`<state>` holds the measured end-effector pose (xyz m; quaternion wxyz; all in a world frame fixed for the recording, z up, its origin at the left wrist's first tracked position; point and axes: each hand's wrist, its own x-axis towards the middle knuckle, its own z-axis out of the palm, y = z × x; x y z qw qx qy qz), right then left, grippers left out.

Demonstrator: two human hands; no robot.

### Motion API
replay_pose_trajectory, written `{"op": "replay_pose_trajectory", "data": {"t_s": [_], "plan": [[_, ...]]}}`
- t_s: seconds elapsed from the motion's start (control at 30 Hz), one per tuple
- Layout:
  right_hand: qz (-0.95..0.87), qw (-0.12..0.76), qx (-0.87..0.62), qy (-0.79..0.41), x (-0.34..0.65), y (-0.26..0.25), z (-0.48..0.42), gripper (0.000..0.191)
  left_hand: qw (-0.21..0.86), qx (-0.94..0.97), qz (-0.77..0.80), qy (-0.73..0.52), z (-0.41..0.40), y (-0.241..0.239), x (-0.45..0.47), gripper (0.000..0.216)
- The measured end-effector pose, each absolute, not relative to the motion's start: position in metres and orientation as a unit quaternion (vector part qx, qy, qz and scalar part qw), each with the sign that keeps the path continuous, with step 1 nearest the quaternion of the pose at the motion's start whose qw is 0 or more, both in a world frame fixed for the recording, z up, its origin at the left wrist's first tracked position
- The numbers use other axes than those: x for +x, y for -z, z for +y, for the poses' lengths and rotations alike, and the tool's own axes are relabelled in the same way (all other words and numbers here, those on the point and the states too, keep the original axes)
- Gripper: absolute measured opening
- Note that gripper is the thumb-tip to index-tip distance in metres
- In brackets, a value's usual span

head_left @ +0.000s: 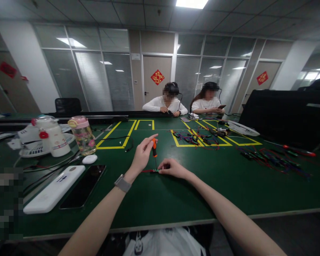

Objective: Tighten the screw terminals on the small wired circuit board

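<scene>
Head view: looking down on green tabletop (192, 199), working toward the middle of its near side. Pinching upper handle of orange-and-black screwdriver (154, 147) between thumb and fingers of left hand (142, 155), extending one finger past its top end. Holding fingertips of right hand (173, 168) close together, low beside the shaft, at the right end of small circuit board (154, 171); being unable to tell whether gripping board or merely touching it.

Standing screwdriver nearly upright between both hands, pointing tip down at board, tilting long axis slightly left at the top. Judging it light and stiff, expecting good grip on the handle, less on the thin shaft; favouring a hold by the handle.

Seeing board resting on tabletop under the tip, running lengthwise left to right, trailing red wires (146, 171) leftward. Judging board very light, rigid, fragile across its components; favouring a pinch by the edges. Judging wires thin and flexible, avoiding tugging there.
</scene>
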<state>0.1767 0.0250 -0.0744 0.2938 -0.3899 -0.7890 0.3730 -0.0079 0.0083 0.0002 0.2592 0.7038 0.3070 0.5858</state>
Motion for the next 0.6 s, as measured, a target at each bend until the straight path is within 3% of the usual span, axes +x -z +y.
{"op": "replay_pose_trajectory", "data": {"t_s": [0.1,0.3,0.6], "plan": [[-0.787,0.297,-0.392,-0.373,0.1768,0.0745,0.0252,0.017,0.313,0.696,0.292,-0.577,0.0069,-0.0014,-0.0063,0.036],[-0.79,0.292,-0.393,-0.367,0.1771,0.0761,0.0268,0.016,0.156,0.708,0.345,-0.596,0.0054,-0.0006,-0.0075,0.021],[-0.791,0.292,-0.395,-0.364,0.177,0.0751,0.0264,0.017,0.286,0.676,0.307,-0.606,0.0066,0.0044,-0.002,0.033]]}}
